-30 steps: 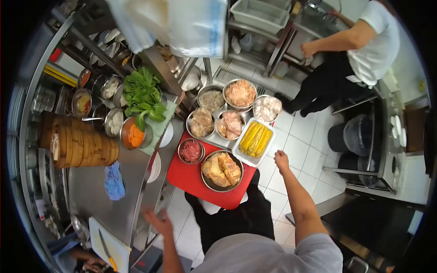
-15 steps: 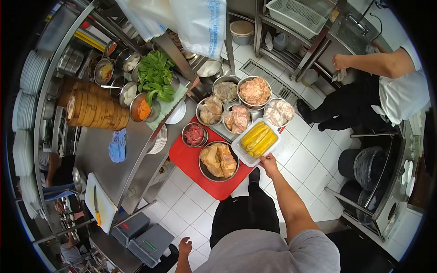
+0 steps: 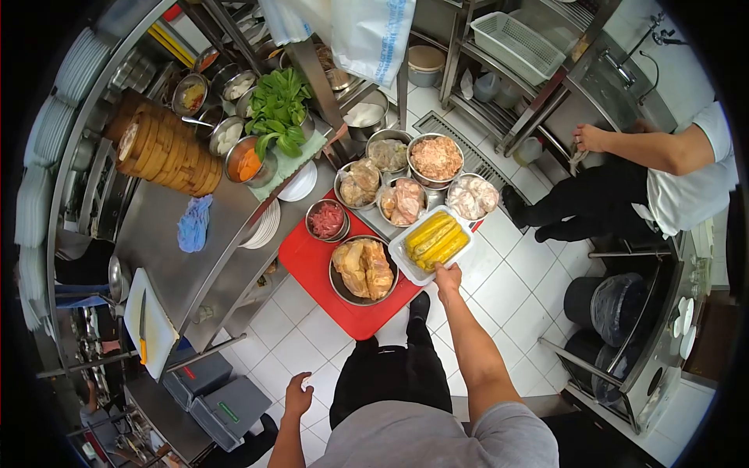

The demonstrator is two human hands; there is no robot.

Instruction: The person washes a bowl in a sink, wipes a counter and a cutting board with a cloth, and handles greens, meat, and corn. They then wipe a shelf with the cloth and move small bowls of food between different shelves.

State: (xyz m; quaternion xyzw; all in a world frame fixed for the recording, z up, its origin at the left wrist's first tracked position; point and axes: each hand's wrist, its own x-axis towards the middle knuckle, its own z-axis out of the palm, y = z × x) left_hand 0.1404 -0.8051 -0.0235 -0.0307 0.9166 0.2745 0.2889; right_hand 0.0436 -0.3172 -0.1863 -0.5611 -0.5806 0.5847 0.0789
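My right hand (image 3: 448, 281) grips the near corner of a white plastic tray (image 3: 422, 276) holding long yellow pieces (image 3: 437, 239), whose kind I cannot make out. The tray overlaps the right edge of a red board (image 3: 355, 320). On that board, left of the tray, sits a metal bowl of large pale-orange meat chunks (image 3: 363, 269); a smaller bowl of red meat strips (image 3: 327, 220) stands beyond it. Low on my left, over the tiled floor, my left hand (image 3: 298, 395) hangs with its fingers apart, holding nothing.
Behind the tray cluster bowls of minced meat (image 3: 436, 157), bagged pale meat (image 3: 472, 196) and pink meat (image 3: 403, 200). A steel counter (image 3: 168, 234) at left carries bamboo steamers (image 3: 168, 156), leafy greens (image 3: 278, 109) and a knife (image 3: 143, 327) on a cutting board. A co-worker (image 3: 679, 175) stands at right.
The view has shifted slightly. My left hand has come up and forward, showing more of its forearm. My right hand keeps hold of the tray, which stays beside the bowls.
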